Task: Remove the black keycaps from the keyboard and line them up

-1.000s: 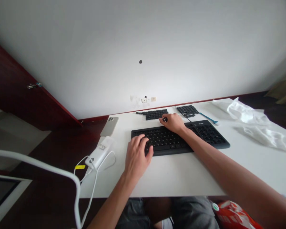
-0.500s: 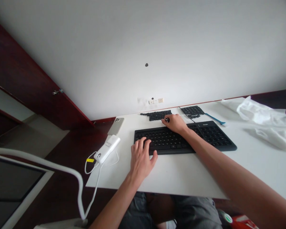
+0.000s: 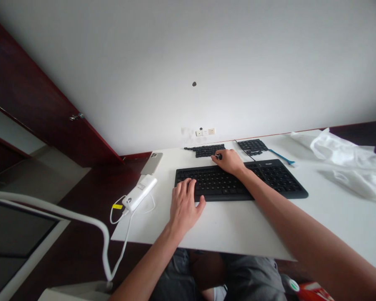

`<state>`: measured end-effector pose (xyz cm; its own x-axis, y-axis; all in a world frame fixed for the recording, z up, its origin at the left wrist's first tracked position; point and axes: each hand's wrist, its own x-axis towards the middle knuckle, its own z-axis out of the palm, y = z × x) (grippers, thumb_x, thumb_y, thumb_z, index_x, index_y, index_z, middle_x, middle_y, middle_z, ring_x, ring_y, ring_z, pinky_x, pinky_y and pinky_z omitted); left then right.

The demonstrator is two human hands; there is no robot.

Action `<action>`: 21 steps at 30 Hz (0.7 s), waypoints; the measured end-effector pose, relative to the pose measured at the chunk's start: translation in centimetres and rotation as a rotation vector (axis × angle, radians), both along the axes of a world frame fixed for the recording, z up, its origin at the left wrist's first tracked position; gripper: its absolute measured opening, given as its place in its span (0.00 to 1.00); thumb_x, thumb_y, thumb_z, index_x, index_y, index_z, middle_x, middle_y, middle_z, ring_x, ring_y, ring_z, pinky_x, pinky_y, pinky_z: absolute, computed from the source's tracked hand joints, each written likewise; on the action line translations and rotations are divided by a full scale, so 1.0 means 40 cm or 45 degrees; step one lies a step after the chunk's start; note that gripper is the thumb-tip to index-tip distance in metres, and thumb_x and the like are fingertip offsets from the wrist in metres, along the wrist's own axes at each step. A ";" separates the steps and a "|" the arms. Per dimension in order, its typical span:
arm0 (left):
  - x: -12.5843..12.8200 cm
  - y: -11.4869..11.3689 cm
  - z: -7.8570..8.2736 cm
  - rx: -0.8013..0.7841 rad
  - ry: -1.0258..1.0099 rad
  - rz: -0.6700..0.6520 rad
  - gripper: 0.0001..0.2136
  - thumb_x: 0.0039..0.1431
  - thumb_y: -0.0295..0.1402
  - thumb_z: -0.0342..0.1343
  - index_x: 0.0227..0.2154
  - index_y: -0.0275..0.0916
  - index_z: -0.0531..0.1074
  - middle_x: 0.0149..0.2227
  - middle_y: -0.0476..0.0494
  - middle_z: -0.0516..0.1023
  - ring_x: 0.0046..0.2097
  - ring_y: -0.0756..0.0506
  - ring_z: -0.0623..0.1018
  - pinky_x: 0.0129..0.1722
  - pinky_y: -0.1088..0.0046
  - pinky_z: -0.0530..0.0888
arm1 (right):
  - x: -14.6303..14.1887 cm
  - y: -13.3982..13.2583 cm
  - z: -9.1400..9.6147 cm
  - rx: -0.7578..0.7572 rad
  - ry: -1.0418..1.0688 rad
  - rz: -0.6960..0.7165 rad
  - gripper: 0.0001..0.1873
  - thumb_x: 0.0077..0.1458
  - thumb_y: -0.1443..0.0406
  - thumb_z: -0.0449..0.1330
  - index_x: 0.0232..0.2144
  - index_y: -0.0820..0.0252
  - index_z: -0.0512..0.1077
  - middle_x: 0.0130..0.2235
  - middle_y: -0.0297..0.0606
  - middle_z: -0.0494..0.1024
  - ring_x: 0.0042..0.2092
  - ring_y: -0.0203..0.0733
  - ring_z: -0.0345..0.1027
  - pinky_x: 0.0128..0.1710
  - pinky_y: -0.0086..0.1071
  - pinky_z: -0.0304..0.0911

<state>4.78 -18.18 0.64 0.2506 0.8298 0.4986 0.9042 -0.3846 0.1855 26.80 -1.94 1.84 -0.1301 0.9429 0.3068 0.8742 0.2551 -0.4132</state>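
Observation:
A black keyboard (image 3: 216,192) lies across the white table in front of me. My left hand (image 3: 184,205) rests on its left front part, fingers slightly bent over the edge, thumb apart, holding nothing. Over the keyboard's back middle, my right hand (image 3: 228,161) is closed around a small dark object (image 3: 218,156) with a shiny end; its kind is too small to make out. Just behind that hand lies a group of loose black keycaps (image 3: 208,151). More keycaps (image 3: 253,145) sit farther right, beside a thin blue brush (image 3: 282,156).
A phone (image 3: 152,163) and a white power bank (image 3: 140,192) with a white cable occupy the table's left edge. Crumpled white plastic (image 3: 341,150) covers part of the right side. Wall sockets (image 3: 205,132) are behind the table. A white tubular frame (image 3: 105,242) stands at lower left.
The view has shifted very slightly. Both hands stay in about the same places on the keyboard, and the dark object is still in my right hand.

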 end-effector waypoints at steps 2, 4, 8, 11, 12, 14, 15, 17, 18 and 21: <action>0.000 0.000 0.000 0.009 0.004 0.011 0.17 0.64 0.35 0.55 0.56 0.42 0.68 0.60 0.33 0.71 0.60 0.33 0.72 0.59 0.49 0.71 | 0.000 0.001 -0.003 0.004 0.003 0.000 0.19 0.63 0.52 0.55 0.34 0.56 0.80 0.32 0.45 0.83 0.37 0.50 0.77 0.35 0.34 0.59; 0.001 0.001 0.000 0.008 0.003 0.006 0.17 0.64 0.35 0.55 0.56 0.42 0.68 0.60 0.33 0.71 0.60 0.34 0.72 0.59 0.50 0.71 | 0.001 0.003 -0.005 0.007 0.005 0.002 0.19 0.63 0.52 0.55 0.34 0.56 0.80 0.32 0.45 0.83 0.37 0.50 0.77 0.35 0.34 0.59; 0.001 0.001 0.002 0.001 0.008 0.013 0.18 0.64 0.35 0.55 0.56 0.41 0.68 0.59 0.32 0.71 0.59 0.34 0.72 0.58 0.50 0.72 | 0.002 0.005 -0.007 0.009 0.009 -0.002 0.19 0.63 0.52 0.55 0.33 0.56 0.80 0.32 0.45 0.83 0.37 0.50 0.77 0.36 0.34 0.59; 0.002 0.000 0.004 -0.001 0.020 0.010 0.18 0.64 0.35 0.55 0.56 0.41 0.68 0.60 0.32 0.71 0.59 0.34 0.72 0.57 0.51 0.72 | 0.002 0.004 -0.007 0.009 0.014 0.005 0.20 0.63 0.51 0.55 0.34 0.56 0.80 0.32 0.45 0.83 0.37 0.50 0.77 0.36 0.34 0.59; 0.002 0.000 0.004 -0.006 0.024 0.003 0.18 0.65 0.35 0.55 0.56 0.41 0.67 0.59 0.33 0.72 0.59 0.34 0.72 0.57 0.51 0.72 | 0.002 0.004 -0.006 0.010 0.015 0.006 0.20 0.63 0.51 0.55 0.34 0.56 0.80 0.32 0.45 0.83 0.37 0.50 0.77 0.36 0.34 0.59; 0.002 0.000 0.004 -0.010 0.037 0.010 0.17 0.65 0.35 0.54 0.55 0.41 0.68 0.59 0.33 0.71 0.59 0.34 0.72 0.58 0.51 0.71 | 0.001 0.003 -0.005 0.012 0.015 0.006 0.19 0.63 0.52 0.55 0.34 0.56 0.80 0.32 0.45 0.83 0.37 0.50 0.77 0.36 0.34 0.59; 0.002 0.000 0.003 -0.010 0.044 0.018 0.17 0.65 0.35 0.54 0.55 0.40 0.68 0.60 0.33 0.71 0.60 0.34 0.71 0.58 0.50 0.70 | 0.001 0.002 -0.005 0.013 0.015 0.005 0.19 0.63 0.52 0.55 0.34 0.56 0.80 0.32 0.45 0.83 0.37 0.50 0.77 0.36 0.34 0.59; 0.001 0.001 0.001 -0.011 0.051 0.019 0.17 0.65 0.34 0.54 0.55 0.39 0.68 0.60 0.32 0.70 0.60 0.34 0.71 0.59 0.51 0.70 | 0.000 0.001 -0.003 0.015 0.014 0.005 0.19 0.63 0.52 0.55 0.34 0.56 0.80 0.32 0.45 0.83 0.37 0.50 0.77 0.36 0.34 0.59; 0.001 0.001 0.000 -0.013 0.051 0.016 0.18 0.65 0.34 0.54 0.56 0.39 0.67 0.60 0.32 0.71 0.59 0.35 0.71 0.58 0.52 0.70 | 0.000 0.001 -0.003 0.013 0.013 0.006 0.19 0.63 0.52 0.55 0.34 0.56 0.80 0.32 0.45 0.83 0.37 0.50 0.77 0.36 0.34 0.59; 0.000 0.002 -0.002 -0.007 0.060 0.019 0.17 0.65 0.33 0.54 0.56 0.38 0.67 0.60 0.33 0.70 0.60 0.35 0.70 0.59 0.52 0.70 | 0.000 0.001 -0.001 0.005 0.009 0.004 0.19 0.63 0.52 0.55 0.34 0.56 0.80 0.32 0.44 0.83 0.38 0.50 0.77 0.36 0.34 0.59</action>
<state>4.80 -18.12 0.57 0.2611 0.8363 0.4822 0.9176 -0.3701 0.1449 26.81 -1.90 1.79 -0.1307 0.9413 0.3112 0.8707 0.2591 -0.4181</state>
